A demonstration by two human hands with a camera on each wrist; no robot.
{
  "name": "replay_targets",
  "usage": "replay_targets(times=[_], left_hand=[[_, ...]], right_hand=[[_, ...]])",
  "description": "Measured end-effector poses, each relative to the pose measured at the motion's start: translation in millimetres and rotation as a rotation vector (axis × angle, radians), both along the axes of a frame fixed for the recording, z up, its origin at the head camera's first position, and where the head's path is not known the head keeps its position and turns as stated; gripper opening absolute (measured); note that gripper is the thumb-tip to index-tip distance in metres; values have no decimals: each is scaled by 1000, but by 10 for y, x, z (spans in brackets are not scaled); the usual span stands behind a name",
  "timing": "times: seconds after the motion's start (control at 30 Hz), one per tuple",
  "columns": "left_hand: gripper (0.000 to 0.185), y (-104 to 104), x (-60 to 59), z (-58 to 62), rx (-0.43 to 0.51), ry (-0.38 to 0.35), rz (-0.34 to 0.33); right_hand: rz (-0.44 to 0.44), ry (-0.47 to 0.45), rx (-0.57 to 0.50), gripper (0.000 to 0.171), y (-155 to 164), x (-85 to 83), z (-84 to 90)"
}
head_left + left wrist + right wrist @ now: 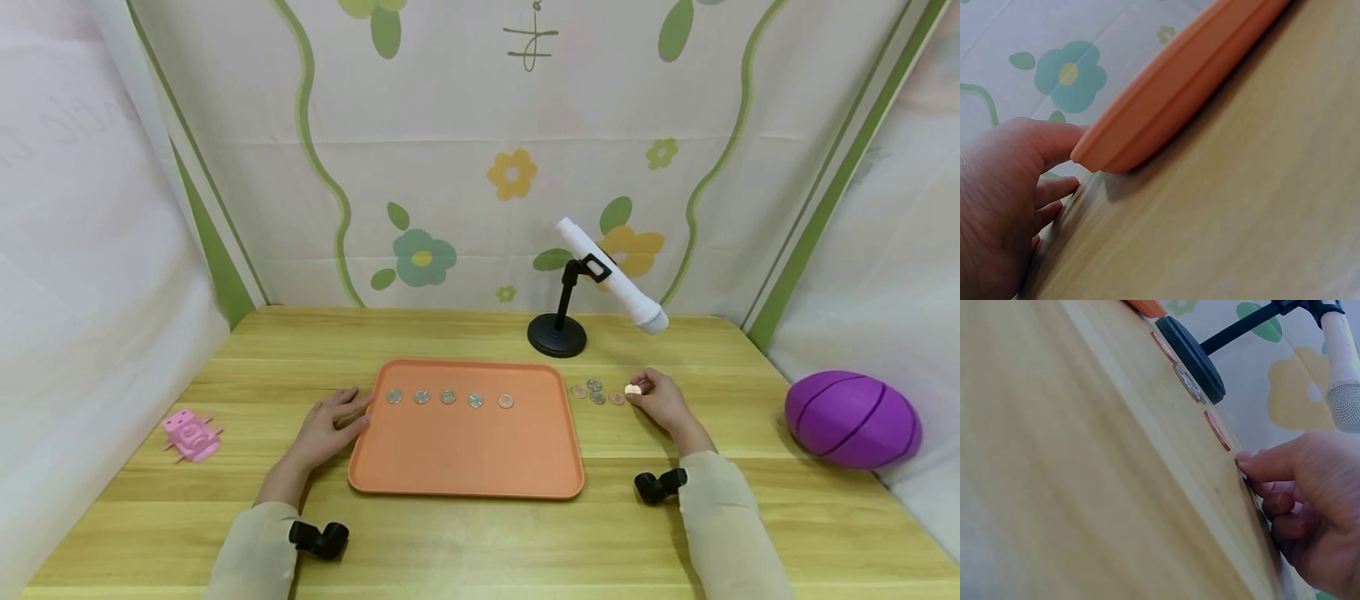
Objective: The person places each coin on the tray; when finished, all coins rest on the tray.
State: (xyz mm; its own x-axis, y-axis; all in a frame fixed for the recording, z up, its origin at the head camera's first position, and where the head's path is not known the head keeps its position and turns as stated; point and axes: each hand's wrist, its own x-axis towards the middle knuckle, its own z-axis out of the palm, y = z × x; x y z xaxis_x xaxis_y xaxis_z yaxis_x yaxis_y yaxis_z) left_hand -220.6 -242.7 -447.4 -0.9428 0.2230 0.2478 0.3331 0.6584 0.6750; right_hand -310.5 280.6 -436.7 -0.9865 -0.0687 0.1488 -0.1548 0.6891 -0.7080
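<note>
Head | right grip (664, 402): pinching coin (632, 390) at its tips | left grip (326, 428): spread, touching tray (465, 454)

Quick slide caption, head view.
Five coins in a row on the tray; right grip pinches another coin beside four loose coins.

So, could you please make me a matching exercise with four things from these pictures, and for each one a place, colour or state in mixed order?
Column 1
1. tray
2. microphone
3. ball
4. left hand

Column 2
A. purple with dark lines
B. touching an orange edge
C. under a row of five coins
D. tilted, on a black stand

Right pairs: 1-C, 2-D, 3-A, 4-B
</note>
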Motion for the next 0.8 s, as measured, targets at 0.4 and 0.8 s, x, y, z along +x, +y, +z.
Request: replay_targets(times=[0.4, 0.8], left_hand=[[43, -5, -4, -7, -5, 16, 0], [43, 0, -2, -1, 4, 12, 0]], right_hand=[[-10, -168, -213, 41, -46, 72, 107], [152, -251, -426, 44, -578, -19, 446]])
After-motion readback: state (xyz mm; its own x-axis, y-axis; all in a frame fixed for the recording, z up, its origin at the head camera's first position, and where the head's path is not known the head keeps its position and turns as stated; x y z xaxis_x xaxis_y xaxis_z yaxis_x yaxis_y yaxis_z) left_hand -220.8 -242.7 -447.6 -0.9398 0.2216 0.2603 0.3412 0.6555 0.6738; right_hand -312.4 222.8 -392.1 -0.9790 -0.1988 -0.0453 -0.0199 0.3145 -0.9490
